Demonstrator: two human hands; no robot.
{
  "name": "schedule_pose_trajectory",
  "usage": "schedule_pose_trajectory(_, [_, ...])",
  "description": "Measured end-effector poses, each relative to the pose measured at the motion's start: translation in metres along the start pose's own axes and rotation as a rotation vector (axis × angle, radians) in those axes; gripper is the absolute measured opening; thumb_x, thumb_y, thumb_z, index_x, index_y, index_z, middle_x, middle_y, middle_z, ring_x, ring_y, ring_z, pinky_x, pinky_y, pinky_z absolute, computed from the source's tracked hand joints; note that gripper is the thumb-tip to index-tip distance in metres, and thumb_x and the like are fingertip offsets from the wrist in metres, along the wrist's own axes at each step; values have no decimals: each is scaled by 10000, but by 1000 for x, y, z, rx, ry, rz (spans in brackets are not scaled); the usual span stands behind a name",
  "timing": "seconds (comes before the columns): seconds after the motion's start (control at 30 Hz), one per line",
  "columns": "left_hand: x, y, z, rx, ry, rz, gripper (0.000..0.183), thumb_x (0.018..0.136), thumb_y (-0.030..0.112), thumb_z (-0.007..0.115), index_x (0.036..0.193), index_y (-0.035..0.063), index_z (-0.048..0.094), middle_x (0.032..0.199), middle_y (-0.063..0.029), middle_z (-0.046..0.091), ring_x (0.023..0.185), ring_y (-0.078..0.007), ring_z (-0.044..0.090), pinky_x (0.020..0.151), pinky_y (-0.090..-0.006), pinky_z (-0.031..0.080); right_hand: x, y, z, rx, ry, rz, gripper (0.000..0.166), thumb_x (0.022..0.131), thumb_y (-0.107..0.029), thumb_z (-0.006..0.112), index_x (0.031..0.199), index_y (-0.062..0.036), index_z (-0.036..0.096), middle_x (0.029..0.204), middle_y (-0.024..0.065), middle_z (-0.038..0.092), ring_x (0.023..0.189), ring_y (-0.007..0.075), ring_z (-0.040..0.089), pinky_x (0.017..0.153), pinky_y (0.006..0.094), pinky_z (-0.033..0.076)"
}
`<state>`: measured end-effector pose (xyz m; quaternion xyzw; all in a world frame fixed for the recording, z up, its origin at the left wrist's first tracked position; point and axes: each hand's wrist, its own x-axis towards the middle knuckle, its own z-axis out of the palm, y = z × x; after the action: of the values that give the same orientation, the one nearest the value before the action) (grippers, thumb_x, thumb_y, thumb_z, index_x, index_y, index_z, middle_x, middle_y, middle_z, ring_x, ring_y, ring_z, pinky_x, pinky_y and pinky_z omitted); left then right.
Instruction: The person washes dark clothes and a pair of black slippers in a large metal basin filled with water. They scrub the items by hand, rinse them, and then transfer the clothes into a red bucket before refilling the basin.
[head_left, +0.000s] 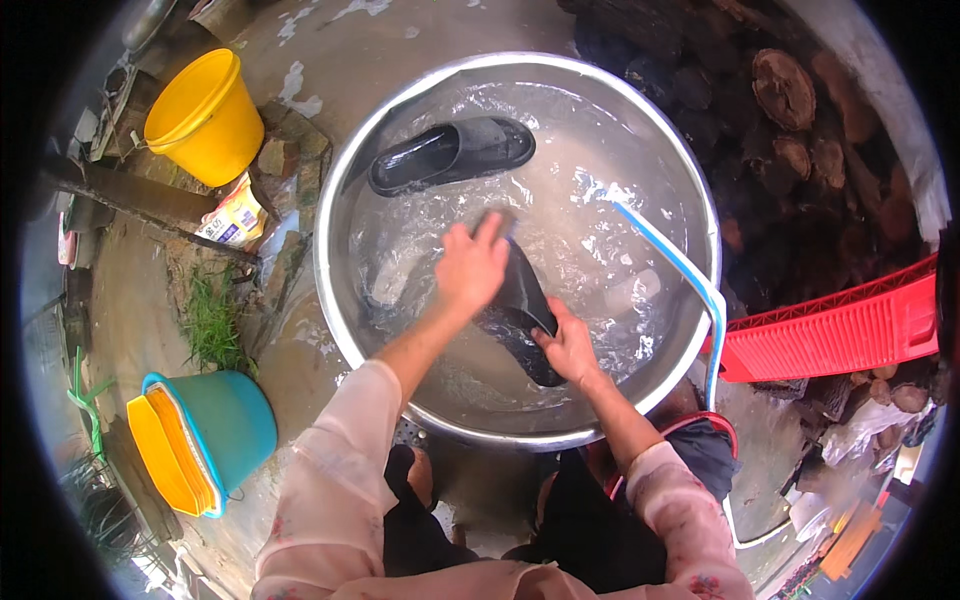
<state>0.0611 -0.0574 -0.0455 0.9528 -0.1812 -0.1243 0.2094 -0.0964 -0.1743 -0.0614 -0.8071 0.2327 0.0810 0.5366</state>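
Observation:
A large round metal basin (517, 442) of cloudy water is in front of me. My right hand (568, 341) grips the edge of a black slipper (527, 281), which is tilted and partly in the water. My left hand (471, 262) is closed on a small brown scrubber (501, 223), blurred, at the slipper's far end; what kind it is I cannot tell. Another black slide slipper (487, 142) floats by the basin's far left wall. Over the right rim comes a blue-and-white hose (675, 259), its end at the churning water.
To the left are a yellow bucket (232, 127) and a blue tub (240, 427) holding yellow containers (169, 450). A red plastic basket (832, 322) and stacked logs (784, 90) are at right. Close to the basin's lower right stands a red-rimmed container with dark cloth (705, 446).

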Motion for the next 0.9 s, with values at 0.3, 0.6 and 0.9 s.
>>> schedule_pose_trajectory(0.3, [-30, 20, 13, -282, -55, 10, 481, 938, 357, 490, 1397, 248, 397, 1184, -228, 454, 1031, -434, 553, 849, -521, 466, -15, 23, -11, 97, 102, -58, 552, 806, 11, 634, 1325, 7, 448, 1166, 207, 623, 1090, 266, 608, 940, 337, 445])
schedule_pose_trajectory(0.6, [-10, -7, -3, -293, -4, -133, 488, 943, 379, 473, 1405, 247, 388, 1195, -219, 468, 1002, -422, 574, 851, -503, 471, -4, -10, -20, -186, 184, -7, 574, 782, 1, 612, 1321, -70, 430, 1029, 299, 617, 996, 449, 601, 831, 440, 496])
schedule_pose_trajectory(0.9, [-2, 34, -13, -102, 102, 114, 452, 893, 297, 570, 1332, 236, 481, 1052, -187, 478, 929, -382, 552, 707, -479, 504, 3, -30, -1, -402, 224, -116, 559, 732, 6, 610, 1267, -27, 450, 1001, 264, 622, 891, 462, 602, 767, 509, 498])
